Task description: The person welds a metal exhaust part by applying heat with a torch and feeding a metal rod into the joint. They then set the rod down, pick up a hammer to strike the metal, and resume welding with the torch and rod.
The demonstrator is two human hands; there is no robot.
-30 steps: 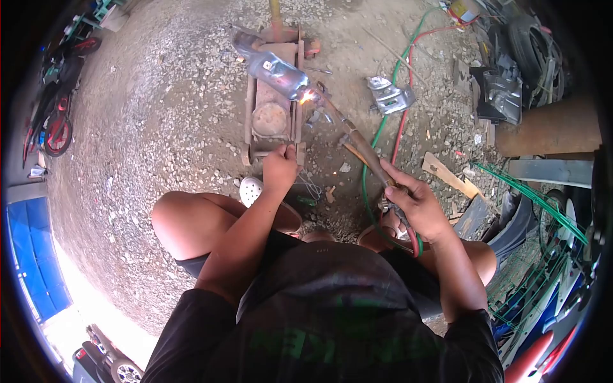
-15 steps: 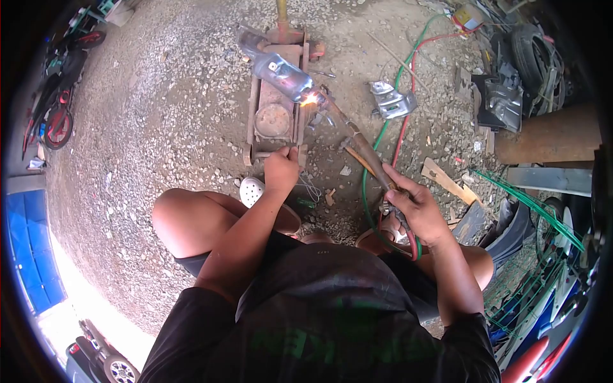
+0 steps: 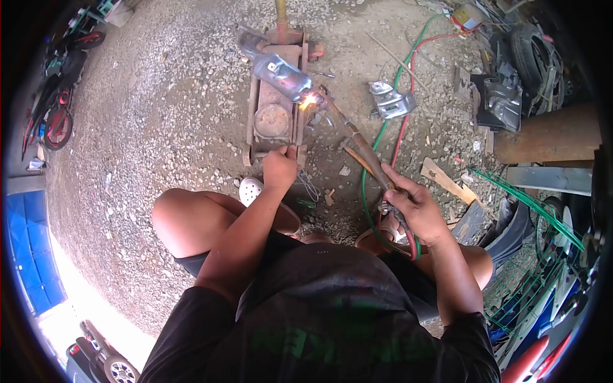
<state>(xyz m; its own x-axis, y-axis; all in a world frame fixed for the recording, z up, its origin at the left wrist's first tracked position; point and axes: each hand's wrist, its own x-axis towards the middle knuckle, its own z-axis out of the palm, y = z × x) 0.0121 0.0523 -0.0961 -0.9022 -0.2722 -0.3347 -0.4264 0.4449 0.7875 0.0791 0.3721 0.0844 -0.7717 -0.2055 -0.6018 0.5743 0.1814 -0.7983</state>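
Observation:
My right hand (image 3: 415, 204) is wrapped round the rear of a long torch (image 3: 361, 142), which points up and left. Bright orange flame (image 3: 308, 100) glows at the lower right end of a metal canister (image 3: 281, 78). The canister lies tilted across a rusty floor jack (image 3: 274, 102). My left hand (image 3: 280, 168) is closed at the jack's near end, by its crossbar; whatever it grips is hidden. A wooden-handled hammer (image 3: 359, 159) lies against the torch's left side in view.
Green (image 3: 382, 134) and red hoses (image 3: 401, 137) run over the gravel. A shiny bent metal piece (image 3: 391, 101) lies right of the canister. Tyres (image 3: 530, 57), a rusty cylinder (image 3: 546, 137) and scrap stand at the right. Motorbikes (image 3: 59, 105) are at the left.
My left hand has shifted very slightly left. The flame looks a little larger and more orange. My right hand and the torch have barely moved.

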